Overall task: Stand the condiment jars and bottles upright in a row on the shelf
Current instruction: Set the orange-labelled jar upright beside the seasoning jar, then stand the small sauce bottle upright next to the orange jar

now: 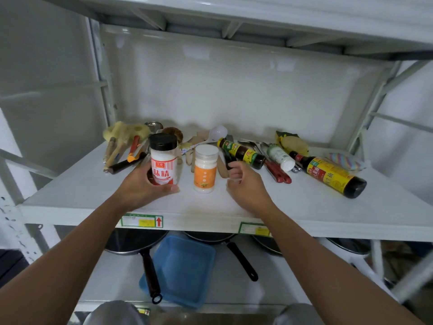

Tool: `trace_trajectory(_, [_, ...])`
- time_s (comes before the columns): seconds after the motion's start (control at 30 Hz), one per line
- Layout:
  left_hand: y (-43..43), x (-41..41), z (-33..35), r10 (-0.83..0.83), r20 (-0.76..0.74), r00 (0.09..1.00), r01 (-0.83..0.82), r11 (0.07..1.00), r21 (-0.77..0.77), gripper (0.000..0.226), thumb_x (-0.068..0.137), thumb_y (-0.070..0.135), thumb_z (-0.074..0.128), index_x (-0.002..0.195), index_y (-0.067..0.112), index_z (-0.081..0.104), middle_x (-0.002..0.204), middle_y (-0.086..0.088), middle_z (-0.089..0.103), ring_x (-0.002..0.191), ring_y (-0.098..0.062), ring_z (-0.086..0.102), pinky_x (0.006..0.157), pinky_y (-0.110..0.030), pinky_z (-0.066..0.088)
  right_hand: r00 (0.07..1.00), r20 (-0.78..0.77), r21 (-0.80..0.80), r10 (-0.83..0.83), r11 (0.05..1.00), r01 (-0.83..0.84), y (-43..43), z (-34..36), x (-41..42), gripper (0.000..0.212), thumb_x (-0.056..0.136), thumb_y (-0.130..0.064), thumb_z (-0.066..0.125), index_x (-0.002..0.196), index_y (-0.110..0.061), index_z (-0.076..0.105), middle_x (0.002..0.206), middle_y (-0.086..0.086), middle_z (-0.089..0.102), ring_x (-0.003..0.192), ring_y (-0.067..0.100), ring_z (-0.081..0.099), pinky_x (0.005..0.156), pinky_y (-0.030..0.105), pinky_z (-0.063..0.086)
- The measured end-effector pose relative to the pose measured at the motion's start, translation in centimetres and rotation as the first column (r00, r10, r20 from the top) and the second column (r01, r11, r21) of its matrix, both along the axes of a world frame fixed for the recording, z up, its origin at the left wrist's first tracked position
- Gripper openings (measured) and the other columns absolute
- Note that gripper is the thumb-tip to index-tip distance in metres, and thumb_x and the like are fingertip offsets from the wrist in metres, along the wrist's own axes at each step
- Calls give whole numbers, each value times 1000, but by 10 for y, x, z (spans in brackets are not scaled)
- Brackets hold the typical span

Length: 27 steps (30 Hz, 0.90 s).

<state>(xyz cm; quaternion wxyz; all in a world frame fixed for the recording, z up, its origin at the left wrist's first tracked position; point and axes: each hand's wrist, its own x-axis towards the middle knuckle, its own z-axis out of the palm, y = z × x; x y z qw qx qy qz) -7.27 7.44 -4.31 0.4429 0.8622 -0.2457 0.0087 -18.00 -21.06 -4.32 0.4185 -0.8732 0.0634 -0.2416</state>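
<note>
Your left hand (143, 186) is wrapped around the black-capped jar (163, 159) with the red-and-white label, full of white powder, upright on the white shelf (293, 207). Just right of it, not touching, the white-capped jar (205, 168) with the orange label stands on its own, white granules inside too. Your right hand (246, 186) hangs beside that one with fingers loosely spread, holding nothing.

Further right, three are lying down: a small dark bottle (241, 153) with a green-yellow label, a little white bottle (280, 157) with a green label, and a big dark soy sauce bottle (330, 175) with a yellow label, well apart from the two standing jars.

Behind everything is a heap of utensils (126, 148), too jumbled to sort out. Below the shelf, pans (131, 242) and a blue tray (185, 268) are half cut off by the shelf edge.
</note>
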Motion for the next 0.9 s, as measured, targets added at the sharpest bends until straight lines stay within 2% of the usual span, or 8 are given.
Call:
trace_trajectory(0.13, [-2,-5,1,-28,-12,1000,27,999,-27,83,65,61,92,136,39,56,120,19,68,110,-3,64,90,-29,50,997,41,-75,-59,995,62,-25,14,22,41,91,9,55,126,-10,64,104,1,61,81,7,55,75,10,45])
trace_trajectory(0.2, [0,-6,1,-31,-19,999,30,999,-45,77,67,57,93,133,40,57,117,20,68,107,-1,64,90,-29,50,994,52,-173,-93,980,100,-36,22,36,42,88,13,52,122,-8,66,98,4,60,79,11,54,79,19,49])
trace_trajectory(0.27, [1,-7,2,-31,-18,999,30,998,-53,76,69,53,93,134,39,57,116,20,68,104,1,63,85,-23,48,989,46,-251,-139,957,146,-48,29,54,46,83,14,54,120,-9,67,98,4,61,85,16,57,84,31,52])
trace_trajectory(0.4, [-2,-4,5,-44,-19,999,43,996,-73,62,72,48,92,123,44,56,107,26,66,97,5,63,74,-12,43,962,-26,-425,-271,874,235,-72,40,94,47,75,-5,65,119,-22,65,113,4,67,108,27,62,94,41,53])
trace_trajectory(0.53, [-4,0,1,-58,-27,998,56,996,-66,55,72,50,89,113,51,52,105,31,61,96,7,60,75,-12,41,927,-131,-672,-352,719,178,-80,41,107,52,85,-24,69,135,-17,57,126,12,64,119,35,56,101,42,41])
trace_trajectory(0.67, [-7,4,-1,-44,-28,999,42,996,-76,67,70,51,89,127,45,53,107,29,62,99,6,60,77,-13,42,917,-185,-686,-352,715,136,-88,40,118,60,84,-26,67,140,-15,51,127,12,64,119,36,58,95,41,43])
trace_trajectory(0.77, [-8,7,-3,-47,-37,998,44,995,-85,70,70,50,90,129,43,54,112,25,65,102,3,62,78,-14,43,904,-249,-677,-347,730,93,-92,44,127,61,85,-25,67,141,-14,47,126,12,65,118,36,61,89,39,45])
trace_trajectory(0.9, [-6,10,-6,-39,-42,998,35,996,-83,71,70,51,90,129,44,52,117,21,65,102,3,61,79,-14,43,885,-300,-680,-356,730,63,-94,44,135,63,87,-18,68,145,-11,43,124,14,65,115,35,62,87,39,48])
